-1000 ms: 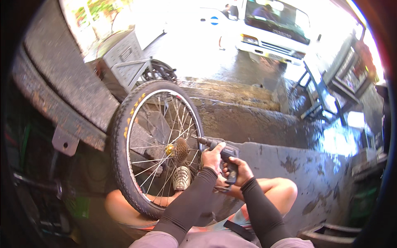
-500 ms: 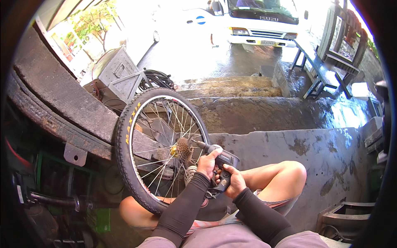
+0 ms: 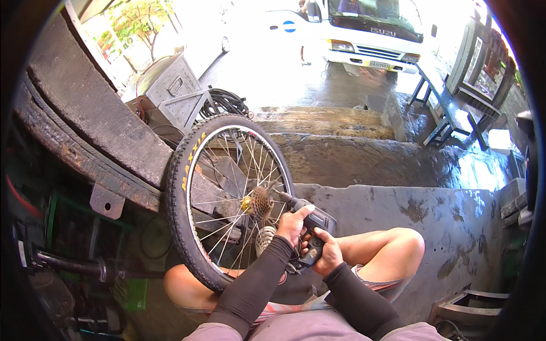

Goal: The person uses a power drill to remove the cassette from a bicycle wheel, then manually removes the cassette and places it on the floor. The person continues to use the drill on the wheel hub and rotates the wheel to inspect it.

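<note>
With both the left hand (image 3: 293,224) and right hand (image 3: 327,256) clamped around the power driver (image 3: 311,230), keep its nose square on the rusty cassette (image 3: 260,203) just beyond the fingertips, bracing the upright bicycle wheel (image 3: 227,199) between the knees.

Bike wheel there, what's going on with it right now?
A person sits with a bike wheel standing upright between their knees. Both hands, left hand and right hand, grip a dark power tool whose tip points at the rusty gear cluster on the hub. A white truck is parked beyond.
</note>
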{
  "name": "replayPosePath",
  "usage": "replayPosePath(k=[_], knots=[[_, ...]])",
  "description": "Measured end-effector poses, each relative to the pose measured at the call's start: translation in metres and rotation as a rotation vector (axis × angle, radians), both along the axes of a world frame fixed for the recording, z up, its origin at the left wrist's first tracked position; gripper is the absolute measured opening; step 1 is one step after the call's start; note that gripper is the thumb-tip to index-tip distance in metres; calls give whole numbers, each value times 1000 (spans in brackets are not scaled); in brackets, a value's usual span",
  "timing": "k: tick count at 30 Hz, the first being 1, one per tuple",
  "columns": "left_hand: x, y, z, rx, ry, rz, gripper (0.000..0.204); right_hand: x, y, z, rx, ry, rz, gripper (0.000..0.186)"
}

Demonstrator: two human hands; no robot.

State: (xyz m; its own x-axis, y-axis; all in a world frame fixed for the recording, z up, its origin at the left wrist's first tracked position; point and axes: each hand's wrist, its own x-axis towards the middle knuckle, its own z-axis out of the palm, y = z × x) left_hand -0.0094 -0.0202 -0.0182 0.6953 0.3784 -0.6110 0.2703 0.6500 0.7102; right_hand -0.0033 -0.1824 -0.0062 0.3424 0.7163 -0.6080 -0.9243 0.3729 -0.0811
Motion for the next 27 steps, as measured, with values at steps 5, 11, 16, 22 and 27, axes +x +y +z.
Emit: replayPosePath(k=[5,11,16,22,27], knots=[[-1,-12,13,-61,-30,42,26,7,-9,-1,-7,-33,46,29],[4,-21,33,13,-158,-32,24,12,-28,-12,76,-149,23,36],[-5,-39,73,231,-209,-158,41,7,-57,5,98,-313,21,47],[-18,-53,78,382,-138,-286,52,-16,-74,7,79,-262,-9,48],[-17,-54,69,410,-52,-290,51,-12,-78,-7,72,-220,-2,43]])
